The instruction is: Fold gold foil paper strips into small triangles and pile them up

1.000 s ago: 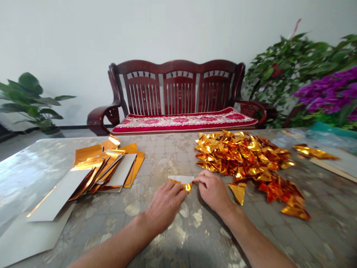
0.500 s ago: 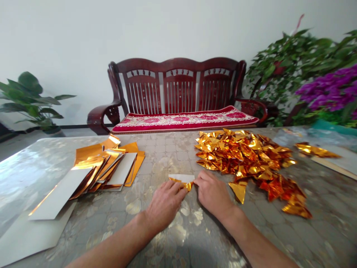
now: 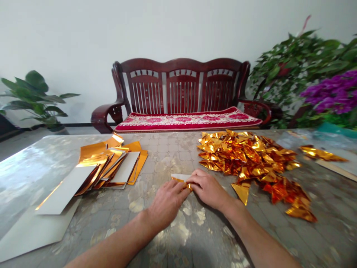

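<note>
A small piece of gold foil paper (image 3: 180,177), white on its back and partly folded, lies on the table between my hands. My left hand (image 3: 170,197) bears down on its near edge, fingers bent and close together. At its right end, the fingers of my right hand (image 3: 208,188) are curled and pinch the paper, covering that part of it. The fingertips of both hands nearly meet, and the thumbs are mostly hidden. Right of my right hand lies a folded gold foil piece (image 3: 242,191), at the edge of a heap of folded gold foil pieces (image 3: 245,152).
On the left, a loose stack of gold foil sheets (image 3: 111,163) overlaps larger pale sheets (image 3: 41,230). A patterned cover lies over the table (image 3: 139,230). Clear plastic (image 3: 295,137) and a board (image 3: 337,169) are at far right. Beyond stands a wooden bench (image 3: 181,89).
My right hand has moved left over the paper's right end, covering more of its white strip. My left hand stays on the near edge. The whole view has shifted slightly.
</note>
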Demonstrator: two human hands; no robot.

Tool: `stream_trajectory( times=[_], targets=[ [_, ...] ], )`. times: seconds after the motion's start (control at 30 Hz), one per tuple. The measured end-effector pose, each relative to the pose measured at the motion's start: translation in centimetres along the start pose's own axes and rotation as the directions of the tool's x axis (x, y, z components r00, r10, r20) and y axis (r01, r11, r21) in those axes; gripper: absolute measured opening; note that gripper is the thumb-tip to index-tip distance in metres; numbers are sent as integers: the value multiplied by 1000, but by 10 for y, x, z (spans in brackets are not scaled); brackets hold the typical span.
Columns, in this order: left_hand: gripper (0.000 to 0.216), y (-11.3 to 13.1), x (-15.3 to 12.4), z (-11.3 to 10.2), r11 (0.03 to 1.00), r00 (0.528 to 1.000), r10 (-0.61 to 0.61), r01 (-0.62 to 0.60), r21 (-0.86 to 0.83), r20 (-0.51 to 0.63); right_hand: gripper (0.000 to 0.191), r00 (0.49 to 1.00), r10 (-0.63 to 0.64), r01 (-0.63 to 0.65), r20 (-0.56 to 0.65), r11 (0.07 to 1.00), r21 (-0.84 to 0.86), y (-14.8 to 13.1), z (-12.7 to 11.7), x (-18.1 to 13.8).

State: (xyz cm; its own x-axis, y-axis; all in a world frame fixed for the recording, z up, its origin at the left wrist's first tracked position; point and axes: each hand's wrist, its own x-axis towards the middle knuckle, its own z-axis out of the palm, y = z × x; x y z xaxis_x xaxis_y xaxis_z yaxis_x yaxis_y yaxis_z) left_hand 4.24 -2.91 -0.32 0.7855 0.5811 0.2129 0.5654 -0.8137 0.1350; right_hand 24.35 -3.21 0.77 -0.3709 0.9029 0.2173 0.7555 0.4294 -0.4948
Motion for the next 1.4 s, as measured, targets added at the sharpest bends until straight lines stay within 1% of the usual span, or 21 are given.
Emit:
stream_trajectory(
  times=[0.13, 0.23, 0.33, 0.57, 0.77, 0.87, 0.97, 1.03, 1.13, 1.2, 1.4],
  targets=[
    [40, 0, -2, -1, 1000, 1000, 14, -14, 8, 4, 23, 1000, 16, -16, 11, 1000, 19, 5, -2, 0],
    [42, 0, -3, -2, 1000, 1000, 17, -17, 12, 8, 15, 997, 68, -68, 20, 998, 14, 8, -3, 2],
    [40, 0, -3, -3, 1000, 1000, 19, -19, 10, 22, 10, 994, 110, -110, 28, 994, 7, 9, -3, 4],
    [36, 0, -2, -7, 998, 997, 31, -35, 54, 69, 8, 991, 129, -130, -16, 991, -36, 11, 5, 8],
    [29, 0, -3, -9, 998, 996, 37, -41, 54, 75, 10, 984, 176, -179, -37, 980, -84, 7, 9, 10],
    [23, 1, -2, -8, 998, 997, 7, -11, 56, 73, 10, 981, 188, -191, -42, 980, -62, 4, 9, 10],
    [28, 5, 0, -6, 997, 999, -13, 9, 78, 46, 8, 981, 188, -190, -48, 981, -32, 5, 9, 11],
    [28, 7, 2, -5, 994, 999, -8, 4, 106, 38, 7, 981, 187, -188, -57, 982, -18, 6, 10, 11],
    [16, 8, 5, -4, 990, 999, -9, 3, 140, 45, 5, 979, 188, -189, -79, 982, 1, 9, 12, 11],
    [12, 8, 6, -5, 990, 999, -11, 4, 143, 47, 4, 975, 198, -198, -98, 980, 13, 10, 13, 10],
    [15, 8, 8, -13, 990, 998, 40, -47, 135, 57, 2, 967, 216, -212, -136, 976, 49, 10, 13, 11]
  ],
)
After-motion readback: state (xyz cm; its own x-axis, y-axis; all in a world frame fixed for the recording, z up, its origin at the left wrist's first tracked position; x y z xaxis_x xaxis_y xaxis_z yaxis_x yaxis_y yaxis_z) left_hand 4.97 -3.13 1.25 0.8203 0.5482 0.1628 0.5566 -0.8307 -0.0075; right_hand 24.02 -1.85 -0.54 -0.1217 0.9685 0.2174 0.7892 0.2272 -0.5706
